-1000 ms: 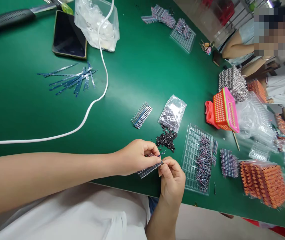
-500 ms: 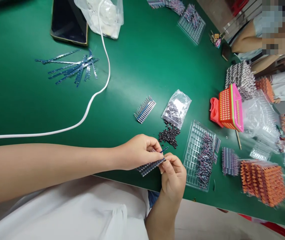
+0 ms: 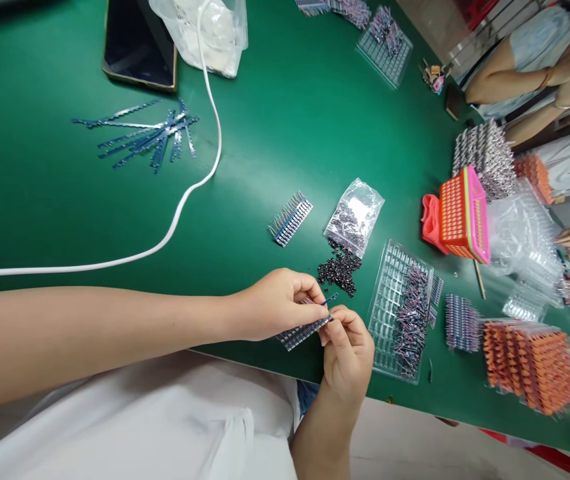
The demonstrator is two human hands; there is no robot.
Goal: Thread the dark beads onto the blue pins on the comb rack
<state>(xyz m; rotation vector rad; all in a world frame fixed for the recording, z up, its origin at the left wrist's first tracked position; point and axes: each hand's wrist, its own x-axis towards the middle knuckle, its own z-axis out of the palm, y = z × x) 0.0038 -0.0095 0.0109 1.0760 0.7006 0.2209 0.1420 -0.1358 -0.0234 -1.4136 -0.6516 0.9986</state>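
My left hand point(image 3: 277, 307) pinches a strip of small circuit boards point(image 3: 301, 335) between thumb and fingers, close to the table's near edge. A thin blue edge sticks out past its fingertips. Against the strip's right end, my right hand point(image 3: 349, 353) has its thumb and forefinger closed on a tiny dark piece, too small to make out. Just beyond the hands lies a heap of small black beadlike parts point(image 3: 339, 272), spilling from a clear plastic bag point(image 3: 355, 213). Another board strip with wire legs point(image 3: 291, 219) rests on the green table to the left of the bag.
Right of my hands is a clear compartment tray point(image 3: 382, 320) with a pile of wired parts point(image 3: 412, 320). Farther right are orange stacks point(image 3: 529, 363) and a basket point(image 3: 457, 213). A white cable point(image 3: 179, 213), blue strips point(image 3: 159, 133) and a phone point(image 3: 139, 47) lie left. Co-workers sit at right.
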